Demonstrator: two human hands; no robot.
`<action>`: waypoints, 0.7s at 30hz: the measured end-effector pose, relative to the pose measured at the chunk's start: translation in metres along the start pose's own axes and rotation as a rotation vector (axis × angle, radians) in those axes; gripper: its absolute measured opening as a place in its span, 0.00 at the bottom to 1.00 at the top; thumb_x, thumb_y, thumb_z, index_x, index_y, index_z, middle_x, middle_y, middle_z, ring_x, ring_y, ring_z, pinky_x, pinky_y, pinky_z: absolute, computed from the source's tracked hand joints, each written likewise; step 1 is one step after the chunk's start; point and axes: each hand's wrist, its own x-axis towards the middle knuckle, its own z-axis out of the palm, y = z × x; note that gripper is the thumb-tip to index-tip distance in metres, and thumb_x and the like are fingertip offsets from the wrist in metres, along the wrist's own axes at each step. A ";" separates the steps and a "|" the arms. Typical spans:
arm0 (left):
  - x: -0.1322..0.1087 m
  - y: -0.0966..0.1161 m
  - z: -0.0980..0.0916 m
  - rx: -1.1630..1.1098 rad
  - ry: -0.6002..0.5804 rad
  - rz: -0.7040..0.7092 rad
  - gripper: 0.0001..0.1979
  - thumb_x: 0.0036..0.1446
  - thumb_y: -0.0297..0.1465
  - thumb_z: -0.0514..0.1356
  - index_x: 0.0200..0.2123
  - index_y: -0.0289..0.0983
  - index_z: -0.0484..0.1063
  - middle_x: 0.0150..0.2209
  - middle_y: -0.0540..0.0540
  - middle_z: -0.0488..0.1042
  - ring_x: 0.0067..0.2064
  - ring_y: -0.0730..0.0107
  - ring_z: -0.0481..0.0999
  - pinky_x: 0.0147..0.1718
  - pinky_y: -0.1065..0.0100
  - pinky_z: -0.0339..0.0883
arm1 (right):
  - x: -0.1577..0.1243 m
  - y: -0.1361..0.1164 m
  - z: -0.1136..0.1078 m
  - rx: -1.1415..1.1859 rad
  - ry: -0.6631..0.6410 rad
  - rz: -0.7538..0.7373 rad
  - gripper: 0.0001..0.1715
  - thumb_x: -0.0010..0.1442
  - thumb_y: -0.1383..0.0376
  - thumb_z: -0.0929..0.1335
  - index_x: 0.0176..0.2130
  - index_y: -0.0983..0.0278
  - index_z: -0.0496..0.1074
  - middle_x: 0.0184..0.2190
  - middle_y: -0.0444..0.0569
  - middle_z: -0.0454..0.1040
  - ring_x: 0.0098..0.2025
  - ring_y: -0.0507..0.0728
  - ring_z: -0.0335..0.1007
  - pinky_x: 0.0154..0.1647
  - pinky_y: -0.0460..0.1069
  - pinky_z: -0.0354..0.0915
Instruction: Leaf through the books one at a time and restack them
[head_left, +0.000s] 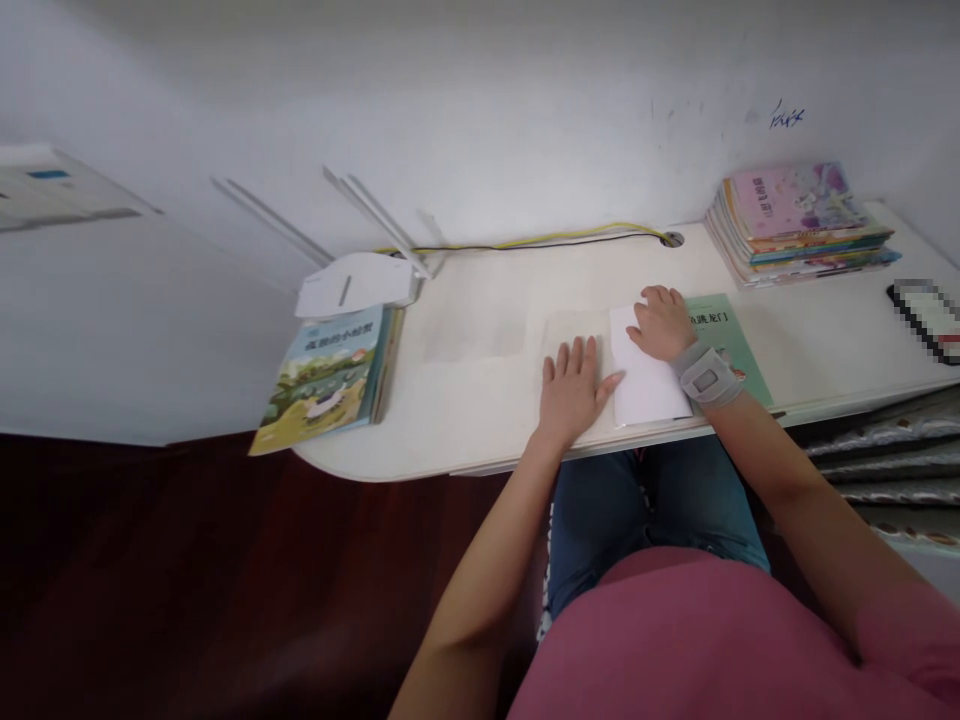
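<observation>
Resting on the white sheet (646,388), the right hand (661,325) bends its fingers at the left side of the green book (741,335); whether they pinch anything, I can't tell. The left hand (572,395), apart from the right, spreads flat over the desk (465,420) farther left of the book, gripping nothing. An uneven push from the right palm could, I'd judge, crease the sheet or skew it against the book. The wristband (706,376) and right hand hide part of the book, and whether the sheet is loose or the book's own page is unclear
</observation>
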 end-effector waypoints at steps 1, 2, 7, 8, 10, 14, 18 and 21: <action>0.000 0.000 -0.001 0.008 -0.008 0.001 0.39 0.64 0.52 0.38 0.69 0.31 0.45 0.68 0.34 0.49 0.69 0.44 0.48 0.63 0.45 0.45 | 0.000 0.000 0.000 0.000 -0.001 0.000 0.21 0.62 0.61 0.63 0.46 0.72 0.76 0.54 0.65 0.67 0.57 0.67 0.56 0.59 0.63 0.50; 0.000 0.001 -0.002 0.017 -0.016 0.001 0.39 0.64 0.52 0.38 0.69 0.31 0.44 0.69 0.34 0.49 0.69 0.45 0.47 0.63 0.45 0.45 | 0.000 0.000 0.000 -0.003 -0.003 0.001 0.21 0.62 0.61 0.63 0.46 0.73 0.76 0.54 0.65 0.67 0.57 0.67 0.56 0.59 0.62 0.50; 0.000 0.001 -0.002 0.048 -0.039 -0.001 0.40 0.64 0.52 0.36 0.69 0.31 0.43 0.69 0.35 0.48 0.69 0.45 0.47 0.64 0.46 0.44 | 0.000 0.001 0.002 0.000 -0.035 -0.005 0.20 0.61 0.62 0.64 0.45 0.73 0.76 0.55 0.64 0.67 0.57 0.66 0.57 0.58 0.59 0.54; 0.000 0.001 -0.002 0.048 -0.036 -0.001 0.40 0.64 0.52 0.36 0.69 0.31 0.43 0.69 0.35 0.48 0.69 0.45 0.47 0.64 0.46 0.44 | 0.001 0.001 0.002 0.008 -0.034 -0.005 0.20 0.61 0.62 0.64 0.45 0.73 0.76 0.55 0.64 0.67 0.57 0.66 0.57 0.58 0.59 0.54; 0.000 0.001 0.000 0.048 -0.025 0.001 0.40 0.64 0.53 0.36 0.69 0.31 0.43 0.69 0.35 0.49 0.69 0.46 0.47 0.64 0.46 0.44 | 0.001 0.002 0.004 0.027 -0.021 -0.008 0.19 0.61 0.63 0.64 0.45 0.73 0.76 0.55 0.64 0.67 0.57 0.66 0.57 0.58 0.59 0.54; 0.000 -0.001 0.001 0.038 -0.010 0.006 0.40 0.63 0.53 0.36 0.69 0.32 0.44 0.68 0.35 0.50 0.69 0.46 0.48 0.63 0.46 0.46 | 0.001 0.003 0.005 0.054 0.000 -0.001 0.19 0.61 0.64 0.64 0.45 0.75 0.75 0.55 0.66 0.66 0.58 0.67 0.57 0.59 0.59 0.55; 0.001 -0.001 0.001 0.026 -0.006 0.020 0.40 0.63 0.53 0.37 0.69 0.31 0.46 0.68 0.35 0.51 0.69 0.44 0.48 0.63 0.44 0.45 | 0.001 0.000 0.007 0.110 0.036 -0.023 0.21 0.61 0.63 0.65 0.48 0.75 0.73 0.56 0.65 0.66 0.60 0.67 0.56 0.62 0.60 0.54; 0.001 -0.001 0.001 0.019 0.000 0.030 0.40 0.63 0.53 0.39 0.68 0.32 0.46 0.68 0.34 0.51 0.68 0.43 0.49 0.63 0.43 0.46 | 0.004 -0.001 0.011 0.182 0.054 -0.026 0.22 0.61 0.64 0.64 0.51 0.75 0.71 0.59 0.65 0.63 0.63 0.67 0.53 0.65 0.61 0.50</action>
